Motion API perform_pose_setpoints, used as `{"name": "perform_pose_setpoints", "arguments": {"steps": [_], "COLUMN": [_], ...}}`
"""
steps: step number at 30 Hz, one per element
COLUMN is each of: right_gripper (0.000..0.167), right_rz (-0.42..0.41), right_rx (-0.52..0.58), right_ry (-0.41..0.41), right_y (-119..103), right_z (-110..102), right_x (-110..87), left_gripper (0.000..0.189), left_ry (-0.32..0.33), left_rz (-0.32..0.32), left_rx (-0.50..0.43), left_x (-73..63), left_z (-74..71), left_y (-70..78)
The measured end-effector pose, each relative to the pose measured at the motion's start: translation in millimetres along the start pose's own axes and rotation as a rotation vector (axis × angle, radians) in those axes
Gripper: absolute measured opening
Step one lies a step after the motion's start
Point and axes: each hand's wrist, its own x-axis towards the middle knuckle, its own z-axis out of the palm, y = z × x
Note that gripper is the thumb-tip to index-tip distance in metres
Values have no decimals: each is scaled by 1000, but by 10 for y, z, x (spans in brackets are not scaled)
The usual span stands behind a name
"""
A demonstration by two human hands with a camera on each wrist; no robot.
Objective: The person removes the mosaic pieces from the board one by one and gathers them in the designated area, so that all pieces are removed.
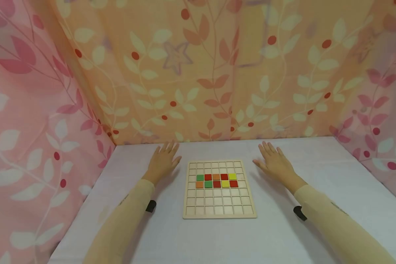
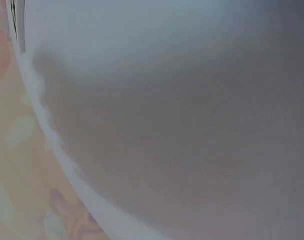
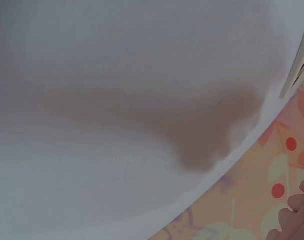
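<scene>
As hands (image 1: 161,164) (image 1: 278,165) hover, ten tiles (image 1: 216,184) lie.

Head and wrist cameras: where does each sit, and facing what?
Head: on the person's head, facing forward and down at the board, left hand, right hand, sleeves.
Left wrist: worn there, facing white cloth; only a shadow, no hand.
Right wrist: worn there, facing cloth too; fingers in the corner.
Wrist views share cloth and leafy curtain.

The gridded board (image 1: 219,210) is beige, its tiles (image 1: 208,177) red, green, orange, yellow; the desk (image 1: 165,234) whitish; the far-edge cloth (image 1: 184,88) orange, leaf-printed.
</scene>
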Motion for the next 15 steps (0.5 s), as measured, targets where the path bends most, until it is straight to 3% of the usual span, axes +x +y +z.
{"name": "perform_pose_setpoints", "arguments": {"steps": [4, 9, 15], "right_gripper": [77, 82, 88], "right_rz": [-19, -15, 41], "right_rx": [35, 157, 307], "right_ry": [6, -22, -92], "right_y": [-42, -63, -131], "right_z": [-16, -20, -43], "right_x": [-48, -114, -170], "left_gripper": [63, 63, 66], "left_ry": [0, -3, -47], "left_rz": [18, 29, -48], "left_rx": [-42, -164, -322], "left_x": [-14, -19, -44], "left_z": [-21, -18, -8], "left_y": [54, 114, 154]}}
